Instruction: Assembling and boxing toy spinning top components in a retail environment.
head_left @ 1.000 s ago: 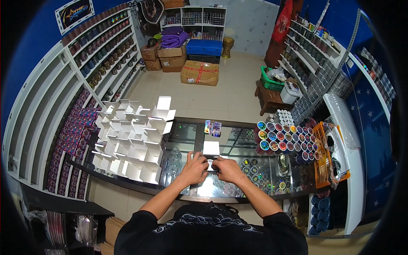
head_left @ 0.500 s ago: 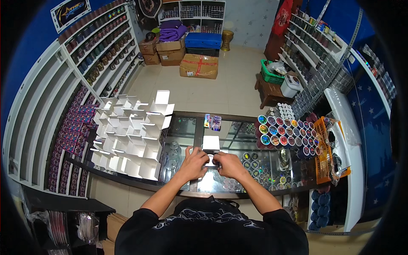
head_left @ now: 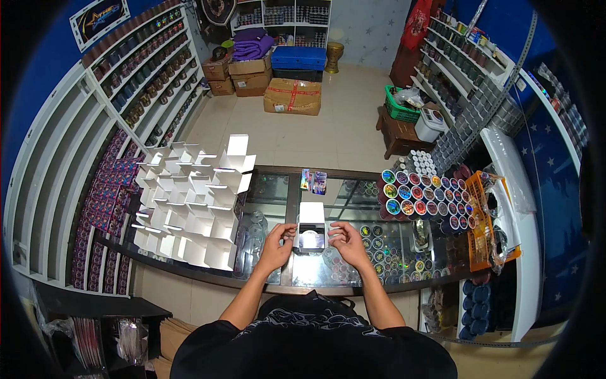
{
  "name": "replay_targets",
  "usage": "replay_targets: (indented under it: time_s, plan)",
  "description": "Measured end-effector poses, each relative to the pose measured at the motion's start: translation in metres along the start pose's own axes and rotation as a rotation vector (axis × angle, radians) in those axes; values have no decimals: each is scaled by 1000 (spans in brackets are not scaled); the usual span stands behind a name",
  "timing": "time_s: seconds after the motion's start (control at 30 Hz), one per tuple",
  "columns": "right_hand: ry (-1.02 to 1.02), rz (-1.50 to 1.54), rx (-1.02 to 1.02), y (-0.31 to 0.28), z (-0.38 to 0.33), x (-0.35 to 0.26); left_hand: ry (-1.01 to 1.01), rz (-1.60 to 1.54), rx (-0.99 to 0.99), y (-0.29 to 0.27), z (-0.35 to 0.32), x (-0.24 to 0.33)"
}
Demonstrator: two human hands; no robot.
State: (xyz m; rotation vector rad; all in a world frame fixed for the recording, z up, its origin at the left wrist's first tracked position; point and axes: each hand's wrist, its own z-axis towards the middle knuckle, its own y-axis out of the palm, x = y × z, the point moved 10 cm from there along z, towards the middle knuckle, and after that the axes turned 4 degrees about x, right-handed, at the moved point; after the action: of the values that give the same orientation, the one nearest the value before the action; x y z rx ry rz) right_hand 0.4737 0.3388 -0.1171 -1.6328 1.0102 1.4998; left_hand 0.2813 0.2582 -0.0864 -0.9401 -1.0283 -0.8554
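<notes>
A small box with its white lid raised stands on the glass counter in front of me. Inside it, a dark insert surrounds a pale round item that I cannot identify. My left hand is at the box's left side, fingers loosely bent and holding nothing. On the opposite side, my right hand is open too, its fingertips close to the box wall. Whether either hand touches the box is hard to tell. Beyond the lid lie small shiny, colourful cards or packets.
Many open white boxes are packed together on the counter's left. Round-lidded jars stand in rows at right, beside white-capped containers and an orange basket. Under the glass top are more round tins.
Both hands have drawn back from the box's opening and moved apart to its two sides. The box's contents now show. The view has shifted slightly.
</notes>
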Motion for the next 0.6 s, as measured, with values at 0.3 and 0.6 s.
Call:
replay_targets:
  time_s: [0.3, 0.6]
  plan:
    - [31, -9, -4, 9, 22, 20, -221, -203, -64, 22, 13, -34]
    - [52, -103, 30, 7, 30, 32, -190, -25, -108, 25, 18, -48]
